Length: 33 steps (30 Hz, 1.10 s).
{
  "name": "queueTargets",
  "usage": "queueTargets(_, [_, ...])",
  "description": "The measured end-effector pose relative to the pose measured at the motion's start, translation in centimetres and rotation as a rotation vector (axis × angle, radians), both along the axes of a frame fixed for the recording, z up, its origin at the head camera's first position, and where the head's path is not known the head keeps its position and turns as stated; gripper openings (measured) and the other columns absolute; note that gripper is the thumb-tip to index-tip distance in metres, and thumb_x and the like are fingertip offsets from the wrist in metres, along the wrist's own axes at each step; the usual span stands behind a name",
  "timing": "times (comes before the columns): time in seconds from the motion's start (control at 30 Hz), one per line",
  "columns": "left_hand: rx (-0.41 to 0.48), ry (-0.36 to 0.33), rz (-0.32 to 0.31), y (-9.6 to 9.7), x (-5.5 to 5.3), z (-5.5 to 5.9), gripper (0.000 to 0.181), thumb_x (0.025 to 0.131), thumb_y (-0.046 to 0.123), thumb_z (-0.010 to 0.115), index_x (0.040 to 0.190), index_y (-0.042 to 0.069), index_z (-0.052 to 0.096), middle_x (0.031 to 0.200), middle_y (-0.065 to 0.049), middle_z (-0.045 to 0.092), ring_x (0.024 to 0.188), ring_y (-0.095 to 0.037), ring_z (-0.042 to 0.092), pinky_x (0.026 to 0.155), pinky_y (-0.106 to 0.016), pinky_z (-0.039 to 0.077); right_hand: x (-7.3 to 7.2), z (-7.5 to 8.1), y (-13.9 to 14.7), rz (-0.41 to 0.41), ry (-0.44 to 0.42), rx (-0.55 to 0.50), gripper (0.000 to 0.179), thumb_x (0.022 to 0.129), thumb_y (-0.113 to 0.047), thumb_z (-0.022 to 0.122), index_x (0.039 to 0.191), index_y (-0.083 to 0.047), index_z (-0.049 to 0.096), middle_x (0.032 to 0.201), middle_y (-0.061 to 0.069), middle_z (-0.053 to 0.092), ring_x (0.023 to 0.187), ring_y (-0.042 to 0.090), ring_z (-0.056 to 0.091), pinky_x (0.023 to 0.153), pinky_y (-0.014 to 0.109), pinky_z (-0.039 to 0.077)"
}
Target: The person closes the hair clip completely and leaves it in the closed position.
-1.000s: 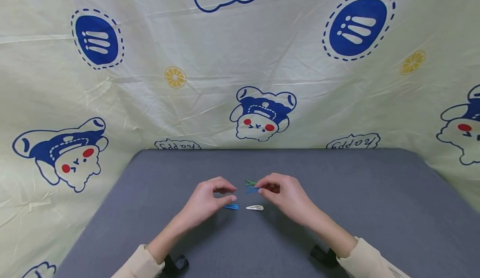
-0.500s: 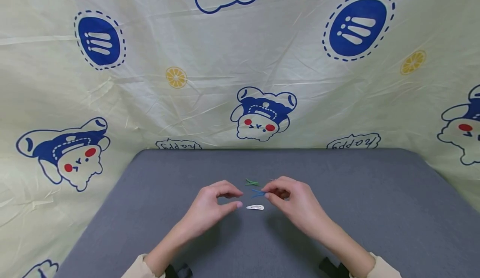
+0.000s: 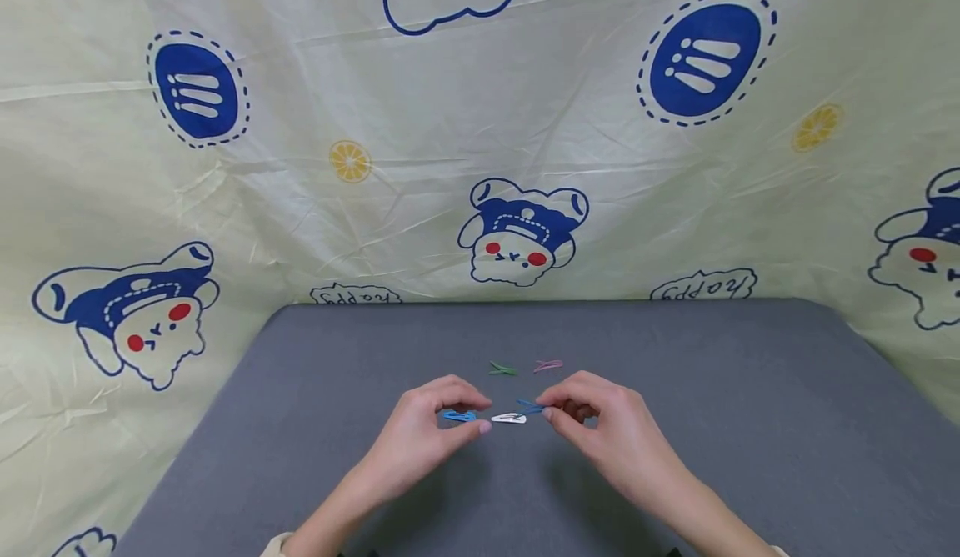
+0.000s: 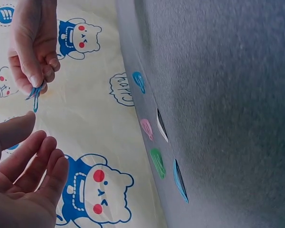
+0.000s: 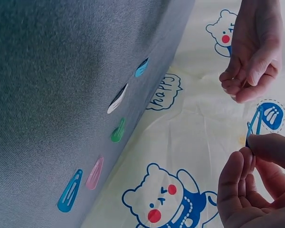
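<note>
My right hand point(image 3: 611, 424) pinches a blue snap hair clip point(image 3: 529, 406) between thumb and fingers, above the table; its two legs stand spread point(image 5: 259, 119). My left hand point(image 3: 427, 428) is raised to the left of it, thumb and fingers apart, holding nothing. On the table below lie a white clip point(image 3: 509, 418) in the middle and a blue clip point(image 3: 453, 416) partly behind the left fingers. Farther back are a green clip point(image 3: 502, 368) and a pink clip point(image 3: 548, 365). Another blue clip point(image 5: 70, 191) shows in the wrist views, covered by the right hand in the head view.
The clips lie close together on a dark grey table point(image 3: 360, 340). Behind and beside it hangs a pale cloth point(image 3: 420, 90) printed with cartoon figures and orange slices.
With the blue clip, my right hand has moved right and nearer to me, uncovering the pink clip. My left hand has shifted slightly right and nearer too, still without holding anything.
</note>
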State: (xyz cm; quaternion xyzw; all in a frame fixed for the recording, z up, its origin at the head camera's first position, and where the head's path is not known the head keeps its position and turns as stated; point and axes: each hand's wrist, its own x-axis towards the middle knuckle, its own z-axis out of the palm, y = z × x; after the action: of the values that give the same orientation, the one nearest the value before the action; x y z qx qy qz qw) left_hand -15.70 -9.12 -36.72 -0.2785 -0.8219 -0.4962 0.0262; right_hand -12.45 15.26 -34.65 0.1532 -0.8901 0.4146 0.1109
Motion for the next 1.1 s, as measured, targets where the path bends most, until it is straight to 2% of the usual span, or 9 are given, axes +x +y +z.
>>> queueTargets(0.23, [0.022,0.010,-0.040,0.3,1.1,0.2,0.022,0.083,0.013,0.080,0.099,0.028,0.074,0.098,0.017,0.065,0.095,-0.012,0.062,0.088,-0.031,0.049,1.2,0.0,0.2,-0.013,0.009,-0.028,0.024,0.086,-0.007,0.076,0.091,-0.031,0.072,0.085,-0.017,0.061,0.073,0.007,0.058,0.063,0.026,0.050])
queueTargets(0.4, [0.033,-0.010,-0.067,0.7,1.9,0.5,0.023,0.084,0.014,0.080,0.100,0.028,0.074,0.100,0.015,0.066,0.098,-0.012,0.062,0.090,-0.032,0.049,2.1,-0.1,0.2,-0.016,0.020,-0.060,0.027,0.086,-0.006,0.076,0.091,-0.032,0.072,0.084,-0.018,0.060,0.073,0.006,0.059,0.064,0.025,0.050])
queueTargets(0.73, [0.034,0.011,-0.036,0.8,2.9,0.8,0.023,0.083,0.017,0.080,0.102,0.028,0.074,0.102,0.018,0.065,0.098,-0.009,0.062,0.088,-0.032,0.050,3.3,-0.4,0.1,-0.053,-0.016,-0.112,0.025,0.086,-0.007,0.076,0.090,-0.031,0.073,0.083,-0.017,0.061,0.073,0.007,0.060,0.065,0.025,0.050])
queueTargets(0.9, [0.061,0.025,-0.037,1.0,3.1,0.8,0.024,0.083,0.017,0.081,0.103,0.027,0.074,0.102,0.016,0.065,0.097,-0.010,0.061,0.087,-0.032,0.050,3.4,-0.6,0.0,-0.061,0.005,-0.128,0.026,0.085,-0.006,0.077,0.091,-0.031,0.073,0.084,-0.017,0.061,0.073,0.007,0.059,0.064,0.025,0.050])
queueTargets(1.1, [0.092,0.089,-0.050,1.6,3.3,0.6,0.025,0.082,0.016,0.082,0.104,0.023,0.074,0.104,0.014,0.065,0.098,-0.010,0.061,0.085,-0.029,0.050,3.5,-0.9,-0.1,-0.048,0.035,-0.143,0.027,0.085,-0.007,0.077,0.091,-0.033,0.073,0.087,-0.018,0.062,0.072,0.007,0.058,0.063,0.025,0.050])
